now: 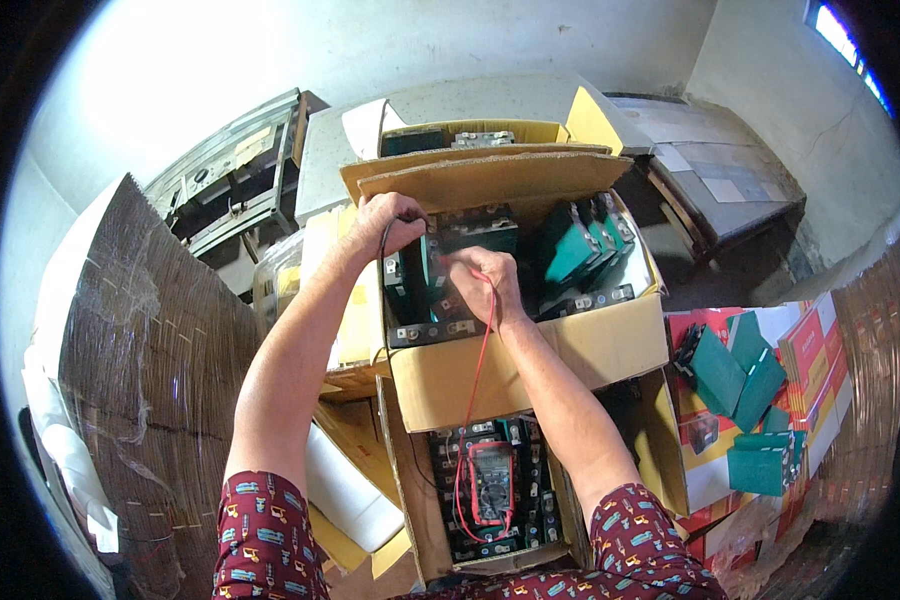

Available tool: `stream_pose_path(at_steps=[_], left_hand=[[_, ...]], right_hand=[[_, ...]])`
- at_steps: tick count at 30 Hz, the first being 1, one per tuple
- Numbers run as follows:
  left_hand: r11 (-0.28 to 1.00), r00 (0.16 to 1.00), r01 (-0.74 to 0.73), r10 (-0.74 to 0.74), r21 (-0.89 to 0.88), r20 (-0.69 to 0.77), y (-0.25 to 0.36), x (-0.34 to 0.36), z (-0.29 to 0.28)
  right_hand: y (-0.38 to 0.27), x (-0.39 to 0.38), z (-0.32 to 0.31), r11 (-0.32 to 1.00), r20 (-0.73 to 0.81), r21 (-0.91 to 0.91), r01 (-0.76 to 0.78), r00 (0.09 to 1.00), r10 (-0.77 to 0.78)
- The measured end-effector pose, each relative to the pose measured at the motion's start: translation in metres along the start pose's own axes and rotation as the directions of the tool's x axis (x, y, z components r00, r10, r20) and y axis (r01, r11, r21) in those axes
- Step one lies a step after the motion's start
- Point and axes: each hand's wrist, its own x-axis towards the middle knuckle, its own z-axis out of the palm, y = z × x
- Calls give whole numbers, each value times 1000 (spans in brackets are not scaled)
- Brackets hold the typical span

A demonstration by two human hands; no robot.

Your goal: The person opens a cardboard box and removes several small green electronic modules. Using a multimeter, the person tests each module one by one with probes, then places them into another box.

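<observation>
Right hand (490, 284) around slim red lead (484, 350)

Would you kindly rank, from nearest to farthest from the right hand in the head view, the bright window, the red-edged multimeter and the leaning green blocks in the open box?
From the right hand:
1. Leaning green blocks: just to its right, inside the open box.
2. Red-edged multimeter: below it in the picture.
3. Bright window: far off, upper right.
</observation>
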Motion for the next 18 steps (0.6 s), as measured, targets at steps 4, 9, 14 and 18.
stream_pose_path(at_steps=[4, 9, 14, 18], left_hand=[[1000, 1000, 10, -10, 22, 1, 4, 2, 0], [1000, 1000, -18, 18, 12, -15, 1, 3, 0], [994, 999, -48, 49, 99, -12, -26, 11, 12], [979, 986, -150, 158, 141, -49, -55, 21, 24]], right_hand=[[5, 0, -2, 1000, -22, -12, 26, 999, -27], [2, 2, -1, 1000, -31, 12, 13, 999, -13], [-1, 3, 1, 1000, -19, -10, -18, 1000, 18], [-7, 3, 0, 994, 33, -68, -84, 996, 86]])
